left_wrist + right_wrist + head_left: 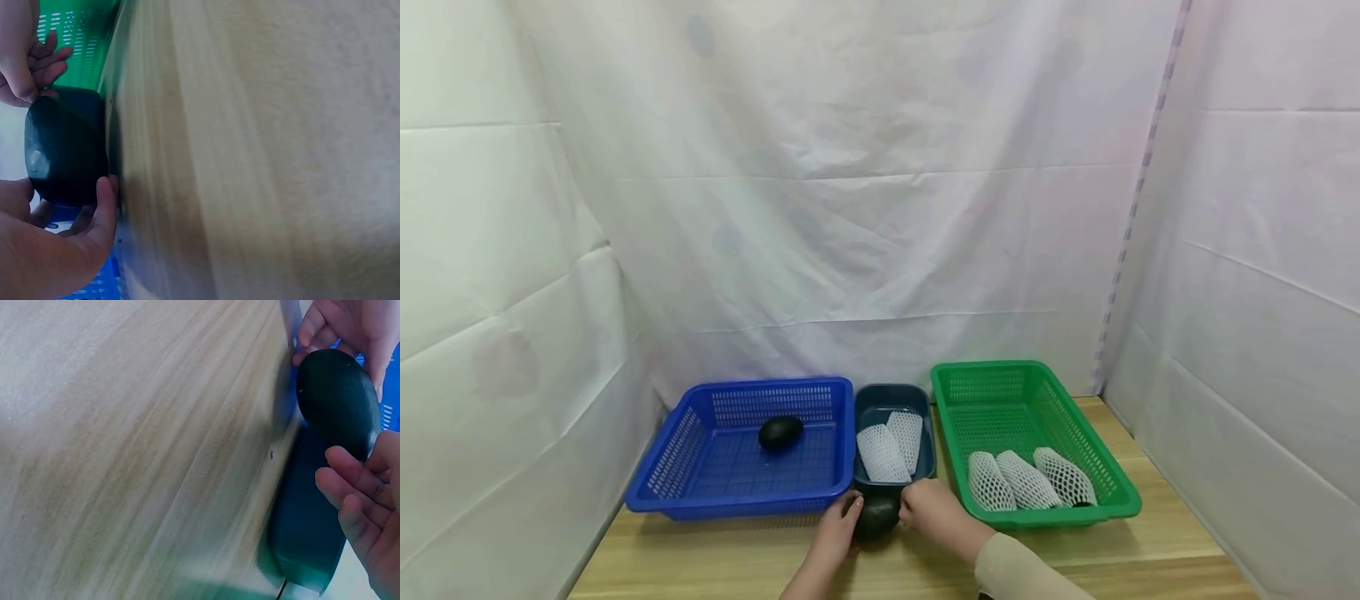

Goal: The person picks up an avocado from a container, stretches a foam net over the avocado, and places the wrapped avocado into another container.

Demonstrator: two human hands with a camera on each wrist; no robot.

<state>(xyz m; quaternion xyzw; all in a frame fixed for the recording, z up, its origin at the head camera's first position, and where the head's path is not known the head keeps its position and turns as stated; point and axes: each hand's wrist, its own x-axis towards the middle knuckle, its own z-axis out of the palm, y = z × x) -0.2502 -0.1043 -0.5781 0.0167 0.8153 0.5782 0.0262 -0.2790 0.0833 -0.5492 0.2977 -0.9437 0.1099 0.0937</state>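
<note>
- The left hand [835, 531] is holding a dark fruit [876, 518], its fingers clamping around the broad end.
- The right hand [936, 510] is pinching the narrow end between thumb and fingers.
- The fruit is sitting just in front of the small bin [870, 414], where two white nets [882, 454] are lying.
- Another dark fruit [780, 432] is resting in the blue basket [737, 471].

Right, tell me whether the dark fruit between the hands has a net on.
No, in the right wrist view the dark fruit shows bare skin.
</note>
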